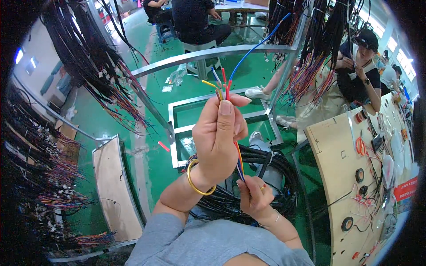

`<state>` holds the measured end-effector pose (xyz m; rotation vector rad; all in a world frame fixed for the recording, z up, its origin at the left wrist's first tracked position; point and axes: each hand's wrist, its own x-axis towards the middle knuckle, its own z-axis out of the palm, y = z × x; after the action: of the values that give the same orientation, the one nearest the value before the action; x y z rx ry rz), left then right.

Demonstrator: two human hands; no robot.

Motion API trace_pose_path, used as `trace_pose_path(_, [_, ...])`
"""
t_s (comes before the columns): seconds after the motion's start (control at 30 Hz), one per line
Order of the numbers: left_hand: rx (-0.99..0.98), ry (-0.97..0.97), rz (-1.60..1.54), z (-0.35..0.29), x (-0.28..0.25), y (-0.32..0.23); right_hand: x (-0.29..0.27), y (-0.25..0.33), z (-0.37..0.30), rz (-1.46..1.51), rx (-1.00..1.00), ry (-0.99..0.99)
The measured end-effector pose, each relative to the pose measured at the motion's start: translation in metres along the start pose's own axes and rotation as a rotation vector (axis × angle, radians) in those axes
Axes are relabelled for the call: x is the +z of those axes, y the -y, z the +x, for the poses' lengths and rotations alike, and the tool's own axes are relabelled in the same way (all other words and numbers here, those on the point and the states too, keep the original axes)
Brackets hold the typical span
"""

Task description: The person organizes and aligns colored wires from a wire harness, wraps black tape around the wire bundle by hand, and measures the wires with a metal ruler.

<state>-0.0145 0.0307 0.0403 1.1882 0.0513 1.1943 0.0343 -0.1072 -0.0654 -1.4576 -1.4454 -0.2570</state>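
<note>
My left hand (220, 128) is raised in the middle, thumb and fingers pinching a bunch of coloured wires (227, 92). Yellow, red and blue ends fan out above the fingertips, and one long blue wire (250, 50) reaches up to the right. Lower down, my right hand (255, 195) has its fingers closed around the same wires where they run down from the left hand. Beneath both hands lies a thick coil of black cable (284, 181), tied in places. Whether the held wires belong to that coil is hidden by my hands.
Wire bundles hang at the upper left (80, 48) and upper right (317, 53) from a metal frame (213, 53). A wooden board (326, 146) with tape rolls and cables stands at right, where a person (361, 66) works. A plywood panel (113, 186) leans at left. Others sit behind.
</note>
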Motion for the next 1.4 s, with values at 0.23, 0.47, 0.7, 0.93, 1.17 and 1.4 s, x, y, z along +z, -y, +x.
trace_pose_path(0.23, [-0.021,0.014,-0.107,0.002,0.001,-0.001,-0.002,0.001,-0.001,0.002,0.027,0.019])
trace_pose_path(0.47, [-0.032,0.064,-0.1,0.002,-0.001,-0.004,-0.001,-0.002,-0.002,0.014,-0.004,0.021])
trace_pose_path(0.7, [-0.05,0.033,-0.132,0.002,0.001,-0.005,-0.001,-0.002,-0.004,0.009,-0.003,0.007])
trace_pose_path(0.93, [-0.044,0.035,-0.118,0.003,0.002,-0.005,-0.001,-0.004,-0.004,0.032,-0.009,-0.001])
trace_pose_path(1.17, [-0.014,0.021,0.035,0.007,-0.001,-0.008,-0.001,-0.004,-0.005,0.032,0.005,-0.016])
trace_pose_path(1.4, [-0.065,0.013,-0.06,0.012,0.0,-0.016,-0.002,-0.004,-0.001,0.028,-0.007,-0.04])
